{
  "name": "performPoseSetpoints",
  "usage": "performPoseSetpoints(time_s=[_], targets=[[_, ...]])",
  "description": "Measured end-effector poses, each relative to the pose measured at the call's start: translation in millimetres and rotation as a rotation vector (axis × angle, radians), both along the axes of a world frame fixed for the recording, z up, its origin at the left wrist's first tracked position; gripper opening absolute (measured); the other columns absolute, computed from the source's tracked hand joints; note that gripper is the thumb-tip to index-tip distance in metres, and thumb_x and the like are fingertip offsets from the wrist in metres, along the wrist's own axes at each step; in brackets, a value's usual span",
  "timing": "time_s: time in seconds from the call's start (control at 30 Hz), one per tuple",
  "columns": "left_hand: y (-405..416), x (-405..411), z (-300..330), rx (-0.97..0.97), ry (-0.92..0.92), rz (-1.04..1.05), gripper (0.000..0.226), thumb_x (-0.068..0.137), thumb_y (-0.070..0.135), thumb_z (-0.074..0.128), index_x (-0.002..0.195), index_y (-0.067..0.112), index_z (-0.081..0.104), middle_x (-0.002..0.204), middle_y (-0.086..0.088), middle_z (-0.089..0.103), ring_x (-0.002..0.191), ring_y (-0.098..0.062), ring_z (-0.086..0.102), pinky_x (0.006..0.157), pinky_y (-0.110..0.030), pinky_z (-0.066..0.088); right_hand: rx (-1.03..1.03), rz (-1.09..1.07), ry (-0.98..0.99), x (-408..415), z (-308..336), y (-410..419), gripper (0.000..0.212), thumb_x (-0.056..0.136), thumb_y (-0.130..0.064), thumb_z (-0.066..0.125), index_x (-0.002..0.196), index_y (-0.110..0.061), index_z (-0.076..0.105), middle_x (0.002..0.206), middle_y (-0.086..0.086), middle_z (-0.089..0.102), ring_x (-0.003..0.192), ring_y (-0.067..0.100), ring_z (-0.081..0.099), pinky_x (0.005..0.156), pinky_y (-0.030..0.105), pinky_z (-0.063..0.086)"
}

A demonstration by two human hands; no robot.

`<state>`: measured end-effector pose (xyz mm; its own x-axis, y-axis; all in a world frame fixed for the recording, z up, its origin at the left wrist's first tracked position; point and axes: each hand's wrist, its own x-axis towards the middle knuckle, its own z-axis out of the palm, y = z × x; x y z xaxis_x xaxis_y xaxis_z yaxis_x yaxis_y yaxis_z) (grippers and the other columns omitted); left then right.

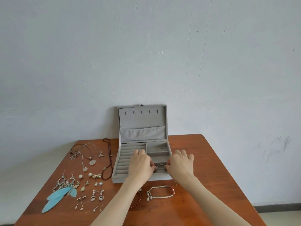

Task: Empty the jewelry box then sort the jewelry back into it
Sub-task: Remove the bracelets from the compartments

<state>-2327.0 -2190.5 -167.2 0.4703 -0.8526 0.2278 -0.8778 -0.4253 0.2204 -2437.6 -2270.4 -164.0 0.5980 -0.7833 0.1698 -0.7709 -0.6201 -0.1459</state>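
The grey jewelry box stands open at the centre of the frame, its lid leaning back against the wall so both halves of the tray stay reachable. Both hands meet over the lower right compartment. The left hand and the right hand each pinch an end of a thin silvery chain with curled fingertips, stretching it between them just above that compartment, probably so it goes in straight and does not tangle. Whether it is a bracelet or a necklace is too small to tell.

A small stud sits in the upper right compartment, and the ring slots on the left look unfilled, so sorting seems barely begun.

At the left of the frame the rest lies grouped by kind on the brown table: necklaces higher up, earrings and blue feather earrings below. A beaded bracelet and a woven bracelet wait at lower centre, near the box front, handy for the next turns.
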Motion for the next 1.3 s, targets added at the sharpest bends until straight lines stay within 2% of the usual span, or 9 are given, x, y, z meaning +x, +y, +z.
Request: performPoseSetpoints(time_s=[0.27, 0.37, 0.43, 0.57, 0.67, 0.87, 0.93, 1.1, 1.3], targets=[[3, 3, -1, -0.118, 0.159, -0.05, 0.022, 0.091, 0.036, 0.052, 0.097, 0.019, 0.065, 0.103, 0.003, 0.06, 0.102, -0.016, 0.046, 0.086, -0.027, 0.038, 0.124, -0.013, -0.162, -8, -4, 0, 0.022, 0.091, -0.033, 0.05, 0.099, -0.022, 0.067, 0.109, -0.002, 0.056, 0.108, 0.019, 0.046, 0.092, 0.037, 0.029], [5, -1, 10, -0.211, 0.443, -0.075, 0.014, 0.091, 0.032, 0.052, 0.087, 0.021, 0.061, 0.086, 0.007, 0.068, 0.075, -0.004, 0.057, 0.078, -0.03, 0.045, 0.19, 0.02, -0.325, -11, -2, 1, 0.018, 0.092, -0.028, 0.047, 0.094, -0.018, 0.062, 0.1, -0.003, 0.059, 0.102, 0.018, 0.05, 0.09, 0.035, 0.035], [10, -6, 23, -0.268, 0.609, -0.083, 0.012, 0.092, 0.029, 0.051, 0.086, 0.021, 0.059, 0.078, 0.008, 0.069, 0.052, 0.003, 0.052, 0.062, -0.019, 0.041, 0.339, 0.055, -0.486, -14, 3, 3, 0.011, 0.091, -0.022, 0.049, 0.087, -0.016, 0.058, 0.088, -0.002, 0.061, 0.091, 0.019, 0.056, 0.083, 0.034, 0.045], [25, -10, 41, -0.401, 0.759, -0.066, 0.007, 0.09, 0.024, 0.056, 0.087, 0.021, 0.061, 0.073, 0.005, 0.064, 0.066, -0.003, 0.058, 0.065, -0.016, 0.046, 0.69, 0.075, -0.828, -25, 20, 17, 0.008, 0.087, -0.011, 0.055, 0.081, -0.014, 0.06, 0.075, 0.0, 0.068, 0.07, 0.014, 0.062, 0.066, 0.026, 0.051], [47, -10, 49, -0.374, 0.84, -0.097, 0.004, 0.089, 0.021, 0.058, 0.092, 0.021, 0.061, 0.079, 0.004, 0.064, 0.065, -0.005, 0.059, 0.063, -0.015, 0.045, 0.809, 0.08, -0.945, -32, 24, 32, 0.006, 0.083, -0.005, 0.059, 0.083, -0.01, 0.062, 0.069, 0.003, 0.066, 0.061, 0.01, 0.057, 0.054, 0.013, 0.042], [107, -8, 37, -0.239, 0.812, -0.051, 0.006, 0.087, 0.022, 0.061, 0.087, 0.023, 0.066, 0.078, 0.006, 0.066, 0.061, 0.0, 0.057, 0.064, -0.015, 0.044, 0.811, 0.091, -0.817, -42, 10, 74, 0.01, 0.08, -0.011, 0.064, 0.073, -0.016, 0.069, 0.067, 0.0, 0.067, 0.064, 0.011, 0.061, 0.069, 0.028, 0.051], [125, -11, 27, -0.194, 0.759, -0.01, 0.007, 0.086, 0.024, 0.061, 0.085, 0.024, 0.068, 0.082, 0.006, 0.068, 0.069, -0.003, 0.06, 0.067, -0.016, 0.043, 0.779, 0.098, -0.74, -41, 2, 90, 0.011, 0.079, -0.012, 0.064, 0.071, -0.019, 0.068, 0.068, -0.001, 0.068, 0.064, 0.009, 0.06, 0.073, 0.025, 0.05], [157, -14, 6, -0.142, 0.634, 0.079, 0.008, 0.085, 0.026, 0.061, 0.081, 0.028, 0.067, 0.089, 0.011, 0.066, 0.086, 0.001, 0.057, 0.067, -0.009, 0.038, 0.627, 0.168, -0.61, -36, -16, 121, 0.013, 0.08, -0.012, 0.063, 0.073, -0.023, 0.063, 0.071, -0.017, 0.061, 0.068, -0.001, 0.055, 0.063, 0.006, 0.04], [174, -16, -9, -0.142, 0.526, 0.126, 0.006, 0.085, 0.029, 0.061, 0.083, 0.024, 0.064, 0.082, 0.011, 0.062, 0.08, -0.002, 0.056, 0.062, -0.007, 0.036, 0.385, 0.209, -0.456, -28, -28, 139, 0.01, 0.084, -0.018, 0.057, 0.079, -0.024, 0.063, 0.061, -0.02, 0.048, 0.079, 0.012, 0.049, 0.083, 0.029, 0.035]])
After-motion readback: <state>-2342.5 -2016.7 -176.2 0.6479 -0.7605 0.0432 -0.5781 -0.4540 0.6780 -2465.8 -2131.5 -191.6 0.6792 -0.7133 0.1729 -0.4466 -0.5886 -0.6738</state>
